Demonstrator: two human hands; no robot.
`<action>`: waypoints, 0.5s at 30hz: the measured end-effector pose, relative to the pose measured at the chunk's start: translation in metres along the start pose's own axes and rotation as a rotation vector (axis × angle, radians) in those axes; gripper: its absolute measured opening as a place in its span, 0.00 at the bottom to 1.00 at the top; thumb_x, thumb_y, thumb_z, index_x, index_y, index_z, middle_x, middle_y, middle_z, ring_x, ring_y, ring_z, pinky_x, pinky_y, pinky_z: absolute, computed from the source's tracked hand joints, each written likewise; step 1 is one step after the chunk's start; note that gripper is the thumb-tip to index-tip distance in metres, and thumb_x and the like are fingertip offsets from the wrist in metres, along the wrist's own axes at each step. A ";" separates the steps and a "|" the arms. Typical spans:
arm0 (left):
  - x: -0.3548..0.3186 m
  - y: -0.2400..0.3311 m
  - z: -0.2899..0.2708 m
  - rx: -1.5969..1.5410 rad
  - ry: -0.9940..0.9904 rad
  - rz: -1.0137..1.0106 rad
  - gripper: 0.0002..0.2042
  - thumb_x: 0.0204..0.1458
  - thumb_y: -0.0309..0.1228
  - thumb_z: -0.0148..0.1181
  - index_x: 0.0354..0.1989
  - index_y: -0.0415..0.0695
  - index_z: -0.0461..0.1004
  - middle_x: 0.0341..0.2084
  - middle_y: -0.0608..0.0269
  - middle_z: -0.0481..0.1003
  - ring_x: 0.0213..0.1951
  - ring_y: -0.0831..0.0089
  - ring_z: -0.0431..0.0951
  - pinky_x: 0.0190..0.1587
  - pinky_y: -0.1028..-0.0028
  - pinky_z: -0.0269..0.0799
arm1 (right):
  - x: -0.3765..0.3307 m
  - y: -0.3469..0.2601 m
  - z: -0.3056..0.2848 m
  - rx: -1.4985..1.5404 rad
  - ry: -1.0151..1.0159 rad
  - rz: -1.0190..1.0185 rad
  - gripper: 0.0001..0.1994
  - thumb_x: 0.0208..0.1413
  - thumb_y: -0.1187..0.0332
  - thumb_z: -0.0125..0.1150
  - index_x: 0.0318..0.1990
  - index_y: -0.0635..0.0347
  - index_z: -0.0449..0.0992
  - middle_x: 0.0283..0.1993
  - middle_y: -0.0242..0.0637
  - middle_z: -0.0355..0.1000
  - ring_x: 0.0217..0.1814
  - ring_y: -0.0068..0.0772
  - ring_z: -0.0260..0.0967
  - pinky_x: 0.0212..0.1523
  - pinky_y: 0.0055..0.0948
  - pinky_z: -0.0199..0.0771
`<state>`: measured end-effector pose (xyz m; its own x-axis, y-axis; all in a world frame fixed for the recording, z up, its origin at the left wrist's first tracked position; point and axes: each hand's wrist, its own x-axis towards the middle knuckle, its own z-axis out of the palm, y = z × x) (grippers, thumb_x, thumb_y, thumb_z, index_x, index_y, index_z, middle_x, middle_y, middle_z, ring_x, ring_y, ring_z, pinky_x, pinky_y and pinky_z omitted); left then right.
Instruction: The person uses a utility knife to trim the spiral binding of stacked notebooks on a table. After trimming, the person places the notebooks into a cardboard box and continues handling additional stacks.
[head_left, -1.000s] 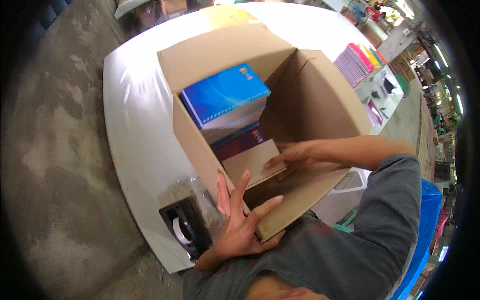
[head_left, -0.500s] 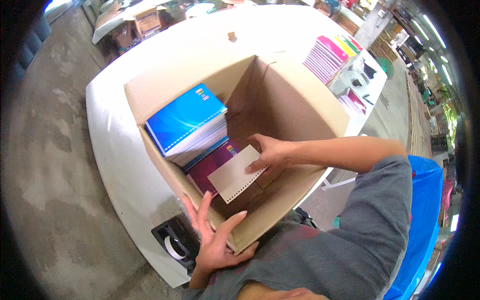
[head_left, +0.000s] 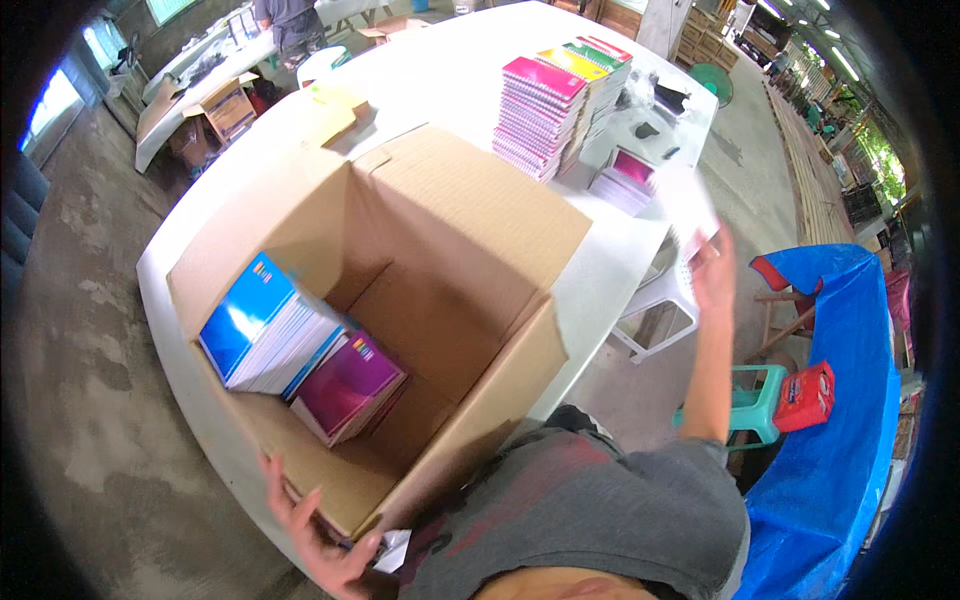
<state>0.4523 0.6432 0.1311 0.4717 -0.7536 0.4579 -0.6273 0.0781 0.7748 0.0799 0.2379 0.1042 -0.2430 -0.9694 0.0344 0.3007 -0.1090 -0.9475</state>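
My right hand is raised at the right, beyond the table edge, pinching a white hole-punched card blurred by motion. At the near left corner of a large open cardboard box, my left hand has its fingers spread against the outside. Inside the box, along its left wall, stands a stack of blue notebooks. Beside them lies a lower stack of purple notebooks, the top one with its cover up.
The box stands on a white table. Tall stacks of pink spiral notebooks and yellow notebooks stand at the back, near a short stack of small booklets. A white stool, a green stool and a blue tarp are at right.
My right hand has lifted the white card out of the box and swung it right, past the table edge. My left hand stays at the box's near corner. The view has shifted.
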 end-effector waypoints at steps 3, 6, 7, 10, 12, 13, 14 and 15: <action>0.030 0.078 0.069 -0.504 0.788 0.110 0.16 0.41 0.39 0.66 0.35 0.44 0.71 0.36 0.53 0.75 0.40 0.55 0.74 0.46 0.59 0.67 | 0.028 0.100 -0.055 0.003 -0.034 0.238 0.27 0.48 0.81 0.59 0.57 0.63 0.58 0.46 0.42 0.69 0.45 0.34 0.70 0.42 0.32 0.77; 0.008 0.093 0.113 -1.052 0.160 0.356 0.20 0.42 0.41 0.65 0.40 0.41 0.70 0.42 0.47 0.70 0.46 0.52 0.70 0.48 0.57 0.66 | 0.059 0.175 -0.060 -0.159 -0.057 0.315 0.27 0.46 0.80 0.61 0.55 0.63 0.59 0.45 0.45 0.70 0.43 0.36 0.71 0.39 0.30 0.76; 0.007 0.095 0.132 -1.166 -0.085 0.351 0.22 0.43 0.41 0.65 0.42 0.40 0.70 0.45 0.45 0.68 0.48 0.51 0.69 0.49 0.56 0.65 | 0.074 0.201 -0.063 -0.266 -0.070 0.316 0.28 0.45 0.79 0.62 0.55 0.63 0.59 0.44 0.46 0.70 0.42 0.37 0.71 0.38 0.29 0.76; 0.029 0.096 0.205 -1.251 -0.541 0.251 0.26 0.44 0.44 0.64 0.47 0.38 0.69 0.51 0.39 0.63 0.53 0.48 0.65 0.52 0.54 0.63 | 0.106 0.243 -0.064 -0.595 -0.129 0.114 0.27 0.46 0.68 0.66 0.54 0.61 0.62 0.41 0.45 0.69 0.46 0.40 0.67 0.43 0.38 0.71; 0.066 0.090 0.261 -1.114 -0.716 0.225 0.33 0.40 0.48 0.67 0.50 0.37 0.67 0.51 0.39 0.63 0.54 0.48 0.63 0.54 0.53 0.61 | 0.114 0.216 -0.052 -1.051 -0.174 -0.167 0.26 0.45 0.64 0.66 0.51 0.61 0.65 0.41 0.47 0.68 0.50 0.45 0.64 0.49 0.41 0.67; 0.071 0.071 0.288 -1.167 -0.904 0.182 0.35 0.39 0.46 0.68 0.56 0.45 0.62 0.61 0.41 0.50 0.64 0.46 0.47 0.63 0.51 0.42 | 0.122 0.196 -0.057 -1.165 -0.287 -0.270 0.25 0.45 0.63 0.65 0.50 0.61 0.67 0.44 0.47 0.66 0.52 0.45 0.62 0.51 0.40 0.63; 0.092 0.073 0.332 -1.312 -0.780 0.128 0.40 0.39 0.44 0.70 0.60 0.42 0.58 0.60 0.42 0.52 0.64 0.46 0.48 0.62 0.51 0.45 | 0.133 0.179 -0.090 -1.299 -0.301 -0.346 0.24 0.44 0.61 0.64 0.48 0.61 0.69 0.46 0.47 0.64 0.54 0.46 0.60 0.54 0.39 0.60; 0.107 0.083 0.355 -1.295 -0.668 -0.139 0.41 0.42 0.46 0.66 0.62 0.43 0.54 0.60 0.45 0.52 0.63 0.49 0.50 0.61 0.53 0.48 | 0.158 0.177 -0.116 -1.286 -0.344 -0.388 0.21 0.44 0.63 0.63 0.47 0.60 0.70 0.45 0.44 0.65 0.52 0.42 0.61 0.53 0.38 0.60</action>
<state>0.2306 0.3372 0.0895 -0.1141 -0.9316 0.3450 0.5519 0.2293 0.8018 -0.0123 0.0905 -0.0951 0.1790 -0.9495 0.2578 -0.8309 -0.2862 -0.4771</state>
